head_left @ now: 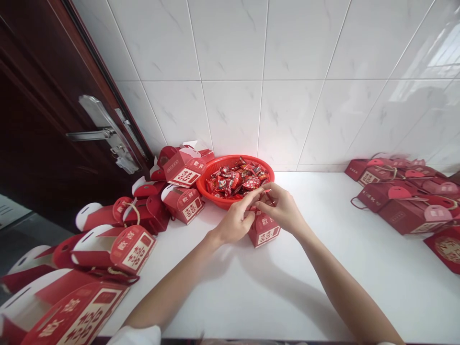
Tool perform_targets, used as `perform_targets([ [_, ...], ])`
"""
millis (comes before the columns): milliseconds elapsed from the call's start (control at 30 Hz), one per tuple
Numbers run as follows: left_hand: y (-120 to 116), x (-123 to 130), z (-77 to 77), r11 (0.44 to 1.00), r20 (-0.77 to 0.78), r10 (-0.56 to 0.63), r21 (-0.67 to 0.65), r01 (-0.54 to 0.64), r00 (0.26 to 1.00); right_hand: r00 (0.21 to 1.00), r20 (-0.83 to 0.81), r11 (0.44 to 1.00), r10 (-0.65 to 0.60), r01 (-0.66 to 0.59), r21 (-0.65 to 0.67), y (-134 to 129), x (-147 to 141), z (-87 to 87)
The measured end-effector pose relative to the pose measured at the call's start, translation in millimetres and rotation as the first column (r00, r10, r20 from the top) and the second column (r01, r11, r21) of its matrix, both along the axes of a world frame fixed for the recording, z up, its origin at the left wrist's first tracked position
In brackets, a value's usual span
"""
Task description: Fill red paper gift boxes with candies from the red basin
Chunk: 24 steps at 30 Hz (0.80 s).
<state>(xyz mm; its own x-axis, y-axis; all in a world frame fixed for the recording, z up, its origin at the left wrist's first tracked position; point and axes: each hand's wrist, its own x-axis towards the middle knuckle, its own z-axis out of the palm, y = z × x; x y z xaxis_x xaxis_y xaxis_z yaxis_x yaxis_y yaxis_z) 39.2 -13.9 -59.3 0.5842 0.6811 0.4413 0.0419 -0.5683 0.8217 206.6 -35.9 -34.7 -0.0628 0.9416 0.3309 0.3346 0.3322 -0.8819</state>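
A small red gift box [265,233] with double-happiness lettering stands upright on the white table, just in front of the candy basket. My left hand [237,218] is at its left upper side, fingers curved over the top. From the right, my right hand [283,207] reaches over the same top with bent fingers, close to the left fingertips. Both hands are closed on the box's upper part. The fingers cover most of the box's top and flaps. Right behind, a red plastic basket [235,203] holds many wrapped candies [230,181].
Several red boxes with raised flaps [134,251] crowd the table's left side, some with rope handles. More red boxes [402,194] sit in a group at the right. A tiled wall [230,115] backs the white table [323,258]. A dark door with a metal handle [89,135] is at the left.
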Motion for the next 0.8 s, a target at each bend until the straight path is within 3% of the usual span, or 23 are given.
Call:
perform_targets([
  [167, -1, 0, 2.4, 1.000, 0.003, 0.021, -0.018, -0.021, 1.000, 0.998, 0.049, 1.000, -0.028, 0.028, 0.012, 1, -3, 4.0],
  [300, -4, 2, 3.1, 0.998, -0.013, 0.054, -0.012, -0.054, 0.998, 0.984, -0.178, 0.997, 0.021, -0.033, -0.064, 3, -4, 5.8],
  [400, -4, 3, 1.0, 0.991, -0.066, 0.126, 0.042, -0.123, 0.990, 0.927, -0.374, 0.984, 0.034, -0.097, -0.151, 3, -2, 9.6],
  [500, -1, 4, -2.1, 0.975, -0.105, 0.200, 0.118, -0.187, 0.974, 0.884, -0.467, 0.967, 0.030, -0.145, -0.212, 2, 0, 13.5],
  [633, 0, 6, -4.5, 0.972, -0.120, 0.213, 0.129, -0.197, 0.970, 0.857, -0.513, 0.949, 0.058, -0.207, -0.239, 2, 3, 15.4],
  [800, 1, 8, -9.2, 0.982, -0.199, 0.186, 0.003, -0.189, 0.962, 0.880, -0.460, 0.939, 0.123, -0.253, -0.232, 2, 6, 13.5],
])
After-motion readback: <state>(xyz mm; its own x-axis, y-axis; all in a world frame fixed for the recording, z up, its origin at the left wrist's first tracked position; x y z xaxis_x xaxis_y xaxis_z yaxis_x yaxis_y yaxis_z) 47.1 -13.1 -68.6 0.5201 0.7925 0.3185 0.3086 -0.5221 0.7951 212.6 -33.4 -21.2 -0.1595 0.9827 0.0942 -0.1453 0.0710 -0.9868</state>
